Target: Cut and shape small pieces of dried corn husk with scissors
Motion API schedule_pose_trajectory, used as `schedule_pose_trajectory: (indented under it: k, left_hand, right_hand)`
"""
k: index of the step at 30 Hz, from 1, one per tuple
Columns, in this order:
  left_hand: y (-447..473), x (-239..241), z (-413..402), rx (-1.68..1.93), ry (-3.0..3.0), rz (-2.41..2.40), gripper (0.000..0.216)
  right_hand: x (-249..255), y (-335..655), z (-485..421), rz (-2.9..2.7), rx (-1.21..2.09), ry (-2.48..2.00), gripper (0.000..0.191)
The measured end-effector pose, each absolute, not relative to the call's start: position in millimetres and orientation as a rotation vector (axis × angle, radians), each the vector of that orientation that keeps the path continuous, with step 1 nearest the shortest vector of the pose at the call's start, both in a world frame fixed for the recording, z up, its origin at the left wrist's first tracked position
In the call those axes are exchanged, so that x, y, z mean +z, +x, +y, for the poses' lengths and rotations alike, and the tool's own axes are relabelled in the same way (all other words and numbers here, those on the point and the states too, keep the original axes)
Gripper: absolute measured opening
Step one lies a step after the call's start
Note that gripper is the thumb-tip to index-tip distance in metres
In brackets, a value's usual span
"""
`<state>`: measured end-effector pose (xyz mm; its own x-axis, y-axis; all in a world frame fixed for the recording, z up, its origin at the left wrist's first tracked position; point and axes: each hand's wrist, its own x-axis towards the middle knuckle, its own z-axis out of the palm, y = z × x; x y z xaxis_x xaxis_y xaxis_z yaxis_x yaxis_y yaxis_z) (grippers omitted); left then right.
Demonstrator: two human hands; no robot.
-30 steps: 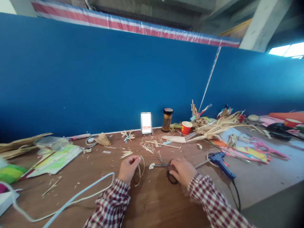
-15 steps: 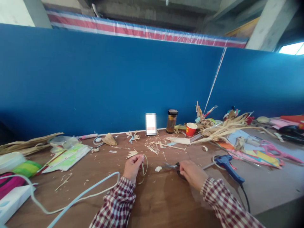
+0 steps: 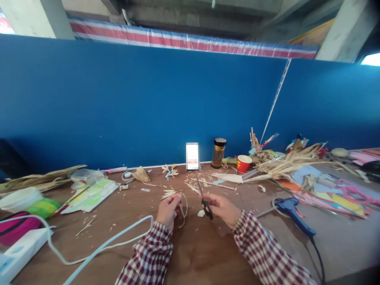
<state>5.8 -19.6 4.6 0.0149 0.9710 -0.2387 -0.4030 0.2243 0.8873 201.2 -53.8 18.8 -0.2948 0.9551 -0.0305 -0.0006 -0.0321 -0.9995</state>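
Near the middle of the table, my left hand pinches a thin pale strip, which looks like dried husk and curls down to the right of the fingers. My right hand is closed on the dark handles of a pair of scissors. Their blades point up and away from me, a short way right of the strip and apart from it. A small white scrap lies on the table just left of the scissors' handles. Cut pale pieces lie just beyond my left hand.
A blue glue gun with its cord lies right of my right arm. A dark-lidded jar, a red paper cup and dried husks stand or lie along the back. A pale cable loops at left beside a white power strip.
My right hand has moved left, closer to my left hand, and the scissors have turned from pointing left to pointing away from me. My left hand still holds the strip. The view has shifted slightly.
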Motion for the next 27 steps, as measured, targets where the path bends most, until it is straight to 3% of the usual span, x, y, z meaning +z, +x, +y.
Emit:
schedule_pose_trajectory:
  k: [4,8,15,27]
  left_hand:
    - [4.2,2.5,-18.1,1.243,0.633,0.982,0.031]
    - [2.2,1.0,-16.7,1.255,0.584,0.988,0.027]
    - [3.5,1.5,-19.0,1.231,0.451,0.851,0.015]
    - [5.6,4.2,-22.5,1.253,0.599,0.883,0.021]
  right_hand:
    - [19.8,176.4,-42.0,-1.503,1.443,-0.978,0.038]
    - [6.2,163.9,-40.7,-1.534,1.128,-1.041,0.032]
    - [-8.9,165.7,-49.4,-1.750,0.533,-1.281,0.038]
    - [9.9,171.0,-56.2,-2.068,0.271,-1.458,0.044]
